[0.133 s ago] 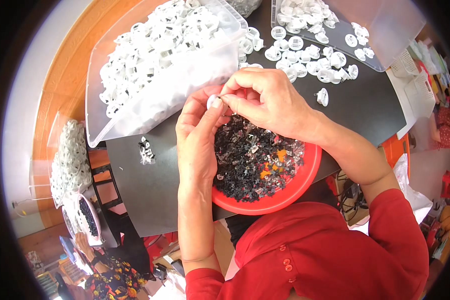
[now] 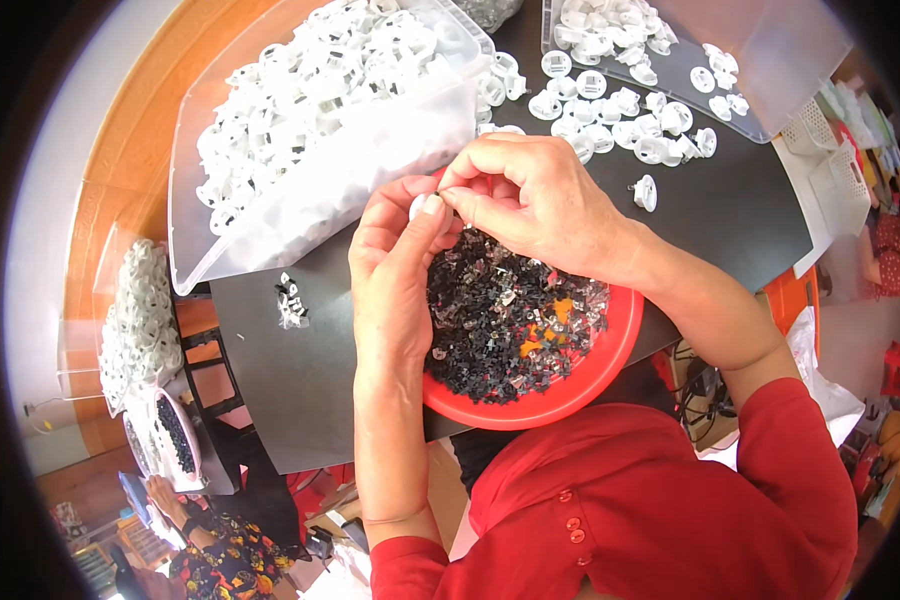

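My left hand (image 2: 395,275) is closed on a small white round plastic part (image 2: 418,206), pinched between thumb and fingers. Against that part, my right hand (image 2: 555,205) presses thumb and forefinger together; whatever lies between these fingertips is too small to make out. Both hands are above the far rim of a red plastic bowl (image 2: 626,335). Many tiny black and clear pieces (image 2: 500,340) fill it, with a few orange bits (image 2: 562,311) among them.
Beyond my left hand, a translucent bin (image 2: 195,270) is heaped with white plastic parts. More white parts (image 2: 610,120) lie loose on the dark table (image 2: 310,410), near another clear bin (image 2: 770,90). Small pieces (image 2: 291,303) lie at left. At lower left, a person's hand (image 2: 165,497) shows.
My left hand and the white part have shifted very slightly left. My right hand's pinch looks the same.
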`<act>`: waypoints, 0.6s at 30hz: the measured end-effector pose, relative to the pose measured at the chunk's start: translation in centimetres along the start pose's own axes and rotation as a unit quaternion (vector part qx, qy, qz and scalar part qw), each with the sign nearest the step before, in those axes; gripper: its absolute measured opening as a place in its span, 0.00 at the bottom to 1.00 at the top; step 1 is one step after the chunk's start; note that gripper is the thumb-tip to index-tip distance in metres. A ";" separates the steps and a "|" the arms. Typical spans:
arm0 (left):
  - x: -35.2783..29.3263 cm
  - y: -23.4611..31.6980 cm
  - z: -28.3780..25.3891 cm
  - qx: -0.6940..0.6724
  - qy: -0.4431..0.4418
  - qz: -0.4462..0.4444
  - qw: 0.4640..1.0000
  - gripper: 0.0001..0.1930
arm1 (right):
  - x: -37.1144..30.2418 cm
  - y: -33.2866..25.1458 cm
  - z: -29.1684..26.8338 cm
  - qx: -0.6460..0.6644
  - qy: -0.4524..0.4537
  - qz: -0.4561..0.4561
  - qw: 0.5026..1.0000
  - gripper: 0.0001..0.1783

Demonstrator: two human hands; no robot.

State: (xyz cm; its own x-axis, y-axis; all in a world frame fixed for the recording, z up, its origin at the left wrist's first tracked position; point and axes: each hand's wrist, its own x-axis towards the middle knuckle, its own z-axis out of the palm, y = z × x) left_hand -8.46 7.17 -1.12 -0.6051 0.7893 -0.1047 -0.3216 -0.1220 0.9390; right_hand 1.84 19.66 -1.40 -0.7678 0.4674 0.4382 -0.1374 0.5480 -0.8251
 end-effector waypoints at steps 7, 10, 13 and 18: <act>-0.1 0.1 0.0 0.003 0.008 -0.007 1.000 0.10 | 0.0 -0.3 -0.1 -0.022 -0.006 -0.004 1.000 0.05; -0.1 0.1 0.1 0.002 0.010 -0.008 1.000 0.10 | -0.1 0.1 0.1 -0.015 -0.002 -0.010 1.000 0.05; 0.0 0.0 -0.2 -0.005 -0.001 -0.004 1.000 0.10 | 0.1 -0.4 0.0 0.006 0.003 0.003 1.000 0.06; 0.0 0.1 -0.2 0.000 0.000 -0.008 1.000 0.10 | 0.2 -0.2 0.2 0.000 0.014 -0.004 1.000 0.06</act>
State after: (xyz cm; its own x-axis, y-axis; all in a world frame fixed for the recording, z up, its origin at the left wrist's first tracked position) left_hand -8.67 7.04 -1.11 -0.5998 0.7910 -0.1206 -0.3313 -0.1083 0.9373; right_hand 1.58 19.48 -1.24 -0.7484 0.4826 0.4550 -0.1434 0.5520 -0.8214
